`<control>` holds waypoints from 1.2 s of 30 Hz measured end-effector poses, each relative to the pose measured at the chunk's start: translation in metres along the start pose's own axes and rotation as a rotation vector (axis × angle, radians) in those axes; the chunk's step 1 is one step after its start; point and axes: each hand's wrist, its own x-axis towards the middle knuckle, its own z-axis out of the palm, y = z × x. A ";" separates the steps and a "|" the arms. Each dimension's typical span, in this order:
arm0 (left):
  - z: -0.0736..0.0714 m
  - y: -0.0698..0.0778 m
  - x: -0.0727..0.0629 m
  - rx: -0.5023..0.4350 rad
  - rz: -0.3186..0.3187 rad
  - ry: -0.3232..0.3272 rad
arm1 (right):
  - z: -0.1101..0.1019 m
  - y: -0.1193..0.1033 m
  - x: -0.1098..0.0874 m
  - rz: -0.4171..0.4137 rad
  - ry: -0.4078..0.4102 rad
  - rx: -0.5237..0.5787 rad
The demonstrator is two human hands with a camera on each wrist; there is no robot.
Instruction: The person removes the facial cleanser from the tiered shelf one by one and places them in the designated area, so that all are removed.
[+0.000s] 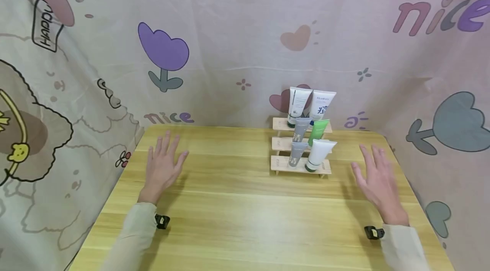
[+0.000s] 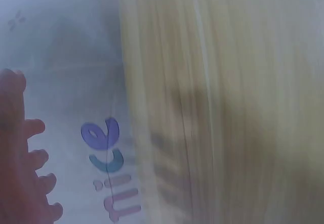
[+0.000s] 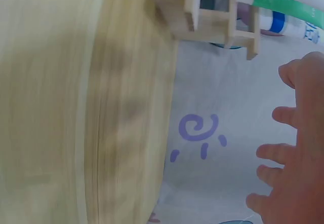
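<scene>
My left hand (image 1: 162, 169) is over the left side of the wooden table, fingers spread and holding nothing; its shadow falls on the boards. On the right side my right hand (image 1: 379, 181) is likewise spread and bare, to the right of a three-tier wooden stand (image 1: 281, 165). Two white tubes (image 1: 298, 103) (image 1: 321, 103) stand on the top tier. The middle tier carries a grey tube (image 1: 301, 129) and a green tube (image 1: 318, 132). At the bottom are a small grey tube (image 1: 297, 154) and a white tube (image 1: 319, 155) with a dark green cap, leaning to the right.
A printed cloth (image 1: 229, 41) hangs behind the table (image 1: 237, 220) and along both its sides. Each wrist carries a small black camera, one on the left (image 1: 162, 221) and one on the right (image 1: 374, 232).
</scene>
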 end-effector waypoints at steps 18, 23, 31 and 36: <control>0.018 0.069 0.009 -0.273 0.047 0.078 | 0.045 -0.022 -0.004 0.094 0.111 0.427; 0.020 0.087 0.015 -0.366 0.059 0.086 | 0.057 -0.029 -0.009 0.236 0.065 0.573; 0.017 0.123 0.032 -0.509 0.128 0.120 | 0.076 -0.028 -0.010 0.293 0.058 0.779; 0.018 0.142 0.041 -0.599 0.160 0.138 | 0.086 -0.027 -0.009 0.353 0.015 0.876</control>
